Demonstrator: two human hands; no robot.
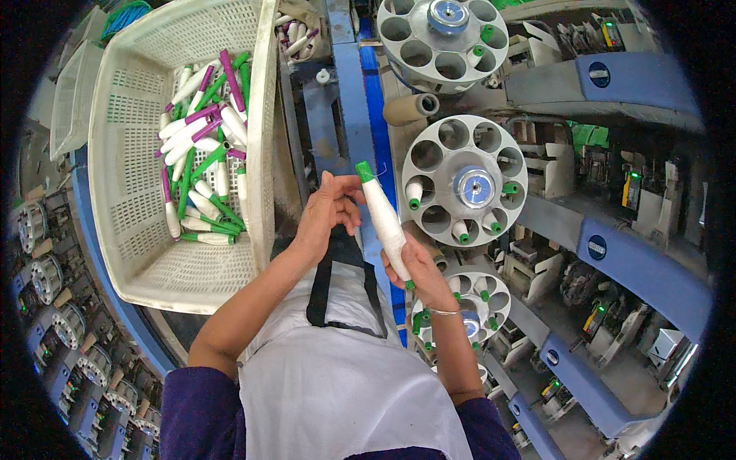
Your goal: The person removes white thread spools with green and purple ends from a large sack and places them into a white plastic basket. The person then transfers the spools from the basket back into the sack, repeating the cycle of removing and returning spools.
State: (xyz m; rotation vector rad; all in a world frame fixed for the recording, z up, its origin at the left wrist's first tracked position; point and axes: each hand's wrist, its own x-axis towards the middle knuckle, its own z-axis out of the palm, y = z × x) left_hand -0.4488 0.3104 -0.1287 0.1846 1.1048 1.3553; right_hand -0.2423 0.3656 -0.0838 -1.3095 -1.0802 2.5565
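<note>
My right hand is wrapped round the lower part of a yarn bobbin, a tapered white winding on a green tube. The bobbin is tilted, its green tip up and to the left, and a loose thread end curls beside that tip. Just left of it, my left hand has its fingers curled in; whether a thread is pinched there is too fine to see. Right of the bobbin is a round grey magazine with a ring of pockets, a few of them holding green-tipped bobbins.
A large cream plastic basket at the left holds several white bobbins on green and purple tubes. Another pocketed magazine stands beyond, and a third nearer me. An empty brown paper cone lies beside them. Blue machine arms line the right.
</note>
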